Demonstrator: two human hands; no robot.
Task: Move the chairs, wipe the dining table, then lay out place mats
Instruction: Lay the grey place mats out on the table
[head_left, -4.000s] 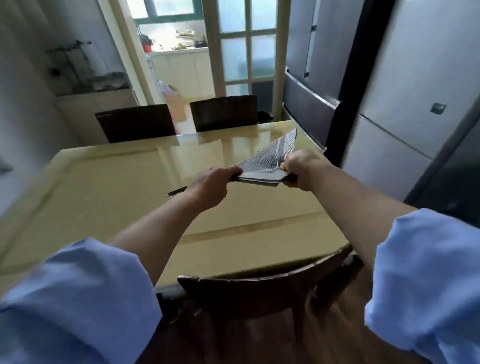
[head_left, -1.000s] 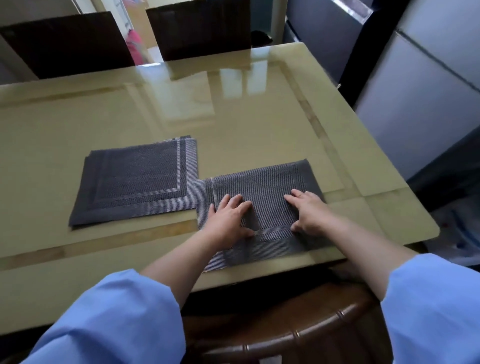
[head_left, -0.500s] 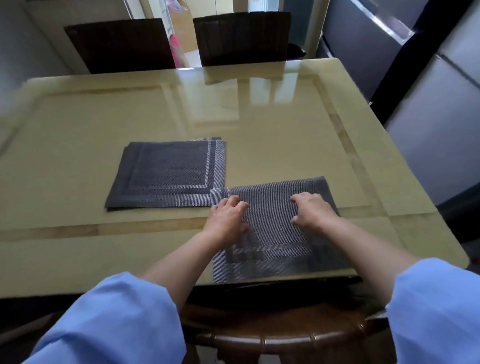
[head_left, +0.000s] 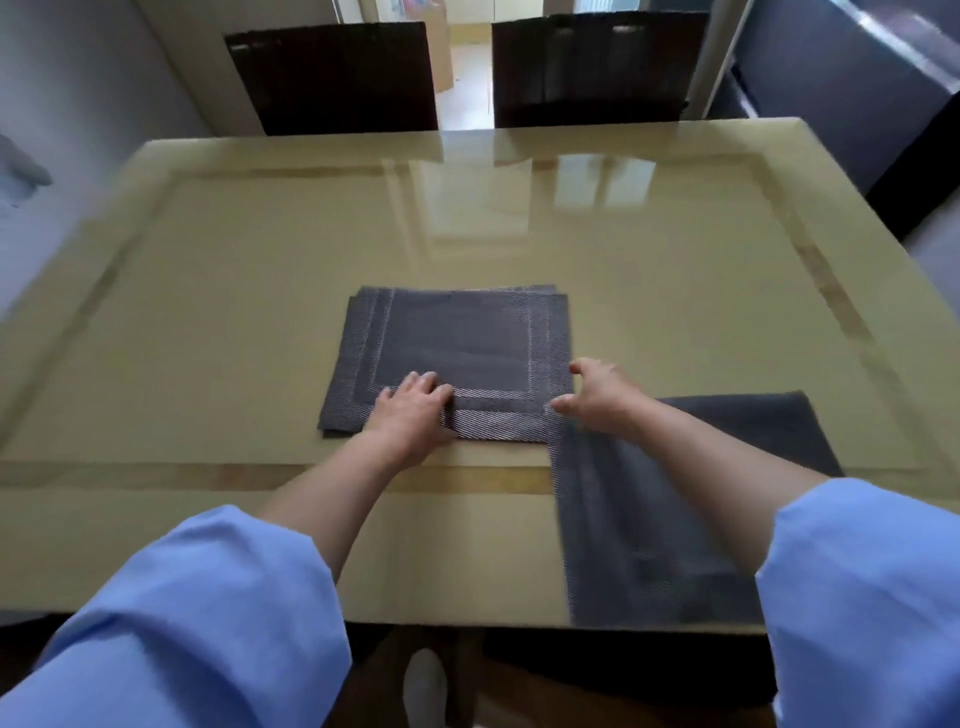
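Note:
A stack of dark grey woven place mats (head_left: 457, 343) lies in the middle of the glossy beige dining table (head_left: 234, 270). My left hand (head_left: 410, 410) rests flat on the stack's near edge, fingers spread. My right hand (head_left: 597, 397) is at the stack's near right corner, thumb and fingers apart, holding nothing that I can see. A single place mat (head_left: 649, 519) lies flat at the table's near right edge, partly under my right forearm.
Two dark chairs (head_left: 332, 78) (head_left: 592, 67) stand at the far side of the table. A tall dark cabinet (head_left: 857, 78) is close to the table's right side. Another dark chair (head_left: 571, 670) sits under the near edge.
Both hands have left the single mat at the near right and moved left and forward onto the stack. The single mat stays where it was laid.

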